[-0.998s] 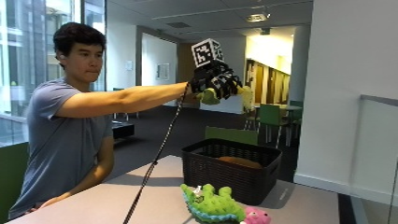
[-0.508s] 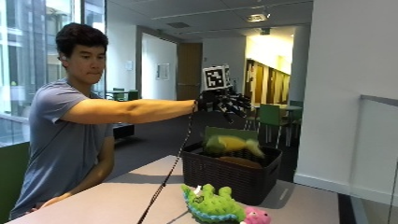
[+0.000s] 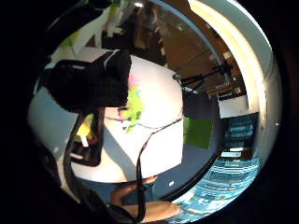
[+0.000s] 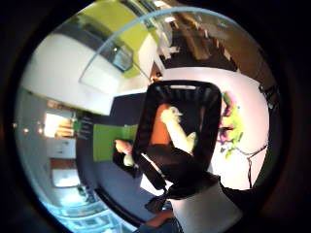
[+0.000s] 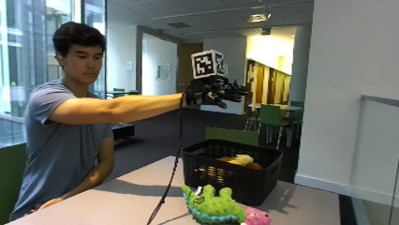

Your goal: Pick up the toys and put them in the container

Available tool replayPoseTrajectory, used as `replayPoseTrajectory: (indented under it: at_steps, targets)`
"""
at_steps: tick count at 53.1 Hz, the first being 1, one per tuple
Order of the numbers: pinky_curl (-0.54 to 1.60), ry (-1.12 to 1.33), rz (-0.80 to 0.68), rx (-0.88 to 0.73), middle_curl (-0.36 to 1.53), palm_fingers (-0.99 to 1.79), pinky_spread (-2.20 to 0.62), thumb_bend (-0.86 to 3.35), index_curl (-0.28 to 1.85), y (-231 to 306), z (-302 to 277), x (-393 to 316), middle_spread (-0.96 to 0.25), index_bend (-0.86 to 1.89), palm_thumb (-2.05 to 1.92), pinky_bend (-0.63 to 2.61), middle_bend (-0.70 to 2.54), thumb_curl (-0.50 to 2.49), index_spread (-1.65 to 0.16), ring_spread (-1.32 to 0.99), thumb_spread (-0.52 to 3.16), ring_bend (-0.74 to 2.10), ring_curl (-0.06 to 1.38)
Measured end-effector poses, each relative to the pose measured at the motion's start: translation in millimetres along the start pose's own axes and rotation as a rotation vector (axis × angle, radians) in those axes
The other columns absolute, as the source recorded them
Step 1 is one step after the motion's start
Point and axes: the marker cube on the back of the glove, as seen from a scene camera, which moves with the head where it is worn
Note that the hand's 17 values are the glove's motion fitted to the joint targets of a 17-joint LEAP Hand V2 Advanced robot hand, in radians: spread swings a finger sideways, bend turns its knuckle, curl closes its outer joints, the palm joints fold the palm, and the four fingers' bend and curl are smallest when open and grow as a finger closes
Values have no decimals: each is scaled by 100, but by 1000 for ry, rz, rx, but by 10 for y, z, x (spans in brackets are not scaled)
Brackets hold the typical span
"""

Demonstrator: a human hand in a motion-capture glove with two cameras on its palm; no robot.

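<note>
The person's black-gloved right hand hangs high above the black plastic mesh basket, its grip released, fingers spread and empty. A pale yellow plush toy lies inside the basket. A green plush dinosaur and a small pink plush toy lie on the white bench, just in front of the basket.

The person is wearing a grey-blue short-sleeved T-shirt with a plain round neck, the sleeve ending above the elbow and leaving the forearm uncovered. The right hand is wearing a black glove covering it from wrist to fingertips, with black straps and padded segments running along the fingers. In the thumb side palm view, black loops and a piece of white plastic are showing at the picture's edge as part of that glove.
</note>
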Motion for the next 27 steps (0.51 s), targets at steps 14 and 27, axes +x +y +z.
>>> replayPoseTrajectory:
  at_steps: [14, 27]
  targets:
    - [40, 21, 66, -40, 43, -12, 3, -5, 17, -10, 394, 775, 0, 11, -5, 145, 16, 36, -33, 3, 102, 67, 28]
    - [38, 20, 112, -146, 40, -15, 5, -5, 16, 13, 1229, 1155, 1, 8, -4, 145, 17, 32, -31, 3, 102, 65, 27]
